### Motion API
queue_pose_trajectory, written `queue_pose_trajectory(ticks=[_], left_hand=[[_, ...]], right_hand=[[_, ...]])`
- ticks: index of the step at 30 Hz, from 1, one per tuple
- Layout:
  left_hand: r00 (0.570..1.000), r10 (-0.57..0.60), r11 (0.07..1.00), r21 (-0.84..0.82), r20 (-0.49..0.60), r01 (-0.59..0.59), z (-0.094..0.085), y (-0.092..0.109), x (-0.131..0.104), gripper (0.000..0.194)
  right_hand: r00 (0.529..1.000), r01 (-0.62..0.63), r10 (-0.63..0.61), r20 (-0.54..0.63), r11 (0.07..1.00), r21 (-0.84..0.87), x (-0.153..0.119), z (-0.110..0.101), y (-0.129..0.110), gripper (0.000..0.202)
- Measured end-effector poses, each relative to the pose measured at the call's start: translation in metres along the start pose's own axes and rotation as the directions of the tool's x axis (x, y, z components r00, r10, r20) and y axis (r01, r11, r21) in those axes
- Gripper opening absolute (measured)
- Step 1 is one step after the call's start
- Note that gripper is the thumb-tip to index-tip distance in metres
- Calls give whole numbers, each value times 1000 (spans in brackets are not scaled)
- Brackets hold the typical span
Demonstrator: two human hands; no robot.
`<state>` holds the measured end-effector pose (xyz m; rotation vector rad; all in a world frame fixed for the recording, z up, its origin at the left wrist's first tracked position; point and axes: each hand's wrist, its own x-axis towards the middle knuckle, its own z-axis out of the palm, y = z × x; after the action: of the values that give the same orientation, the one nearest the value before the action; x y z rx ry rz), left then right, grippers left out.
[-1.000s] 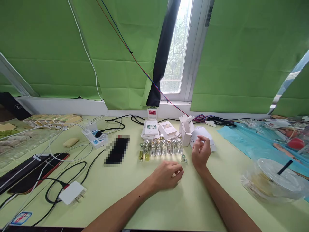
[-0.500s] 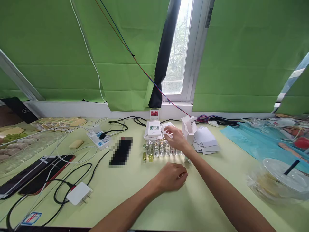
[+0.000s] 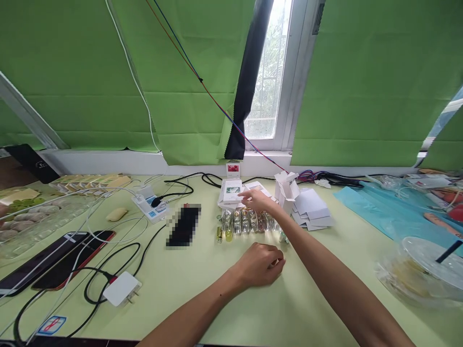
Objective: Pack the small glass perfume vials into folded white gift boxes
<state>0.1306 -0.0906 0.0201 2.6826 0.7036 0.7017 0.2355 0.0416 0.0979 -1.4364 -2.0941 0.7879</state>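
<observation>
My right hand (image 3: 257, 198) reaches over a row of clear glass bottles (image 3: 245, 221), fingers stretched out and apart. Its fingertips lie at the right edge of a small white box with a green picture (image 3: 232, 191); I cannot tell whether they touch. More white packaging lies under and beside that box. Nearer the front, my left hand (image 3: 262, 265) rests on the table with fingers loosely curled and nothing showing in them. Two small yellow-green pieces, one a vial (image 3: 219, 234) and one a cap (image 3: 228, 235), stand left of the hands.
An upright open white carton (image 3: 286, 193) stands beside flattened white boxes (image 3: 311, 207). On the left are a pixelated dark object (image 3: 183, 226), a power strip (image 3: 150, 205), phones (image 3: 43, 260) and a charger (image 3: 121, 288) with cables. A lidded plastic cup (image 3: 415, 270) sits at the right.
My right hand has moved slightly left and lower, with its fingers now more stretched toward the small white box. The left hand keeps its curled pose; the view has shifted slightly.
</observation>
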Motion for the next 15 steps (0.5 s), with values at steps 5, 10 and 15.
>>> queue_pose_trajectory(ticks=[5, 10, 15], left_hand=[[1000, 2, 1000, 5, -4, -2, 1, 0, 0, 21], [1000, 18, 1000, 18, -19, -18, 1, -1, 0, 23], [1000, 19, 1000, 20, -21, -19, 1, 0, 0, 24]], right_hand=[[999, -12, 17, -28, 989, 147, 2, 1, 3, 27], [999, -22, 35, -35, 949, 315, 1, 2, 7, 19], [997, -20, 50, -58, 902, 431, 1, 1, 11, 16]])
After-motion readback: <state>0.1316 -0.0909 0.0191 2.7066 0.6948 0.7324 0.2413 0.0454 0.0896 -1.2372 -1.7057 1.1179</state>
